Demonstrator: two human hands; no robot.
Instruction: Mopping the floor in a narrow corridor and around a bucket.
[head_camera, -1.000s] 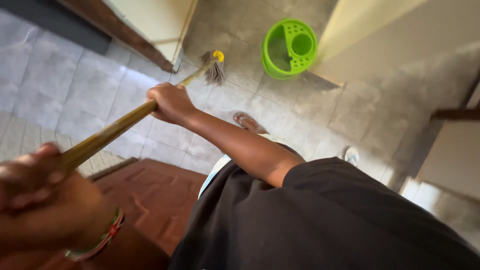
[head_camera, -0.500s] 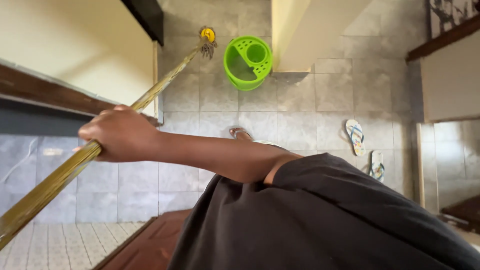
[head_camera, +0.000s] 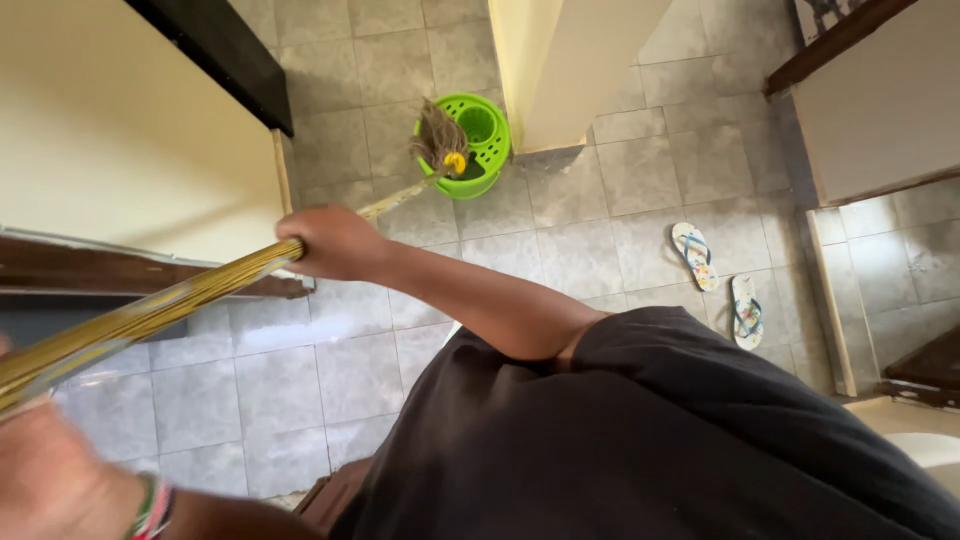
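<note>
Overhead, a green mop bucket (head_camera: 470, 150) with a perforated wringer insert sat on the grey tiled floor (head_camera: 560, 230) beside a cream pillar (head_camera: 560, 70). Grey mop head (head_camera: 440, 140) with its yellow collar hung over the bucket's near rim, strands partly inside it; bucket contents otherwise hidden. Right hand (head_camera: 335, 243) was wrapped tight around the yellowish mop handle (head_camera: 170, 305) mid-shaft. Left hand (head_camera: 55, 480), blurred at the lower left with beaded bracelets on the wrist, met the handle's near end; grip could not be told for sure. Pair of flip-flops (head_camera: 715, 280) lay on the tiles to the right, well apart from the bucket. Black shirt (head_camera: 640, 440) filled the lower frame. Versus half a second earlier: mop head was then on the floor just left of the bucket, now it was at the bucket; left hand was out of view then, now back in.
</note>
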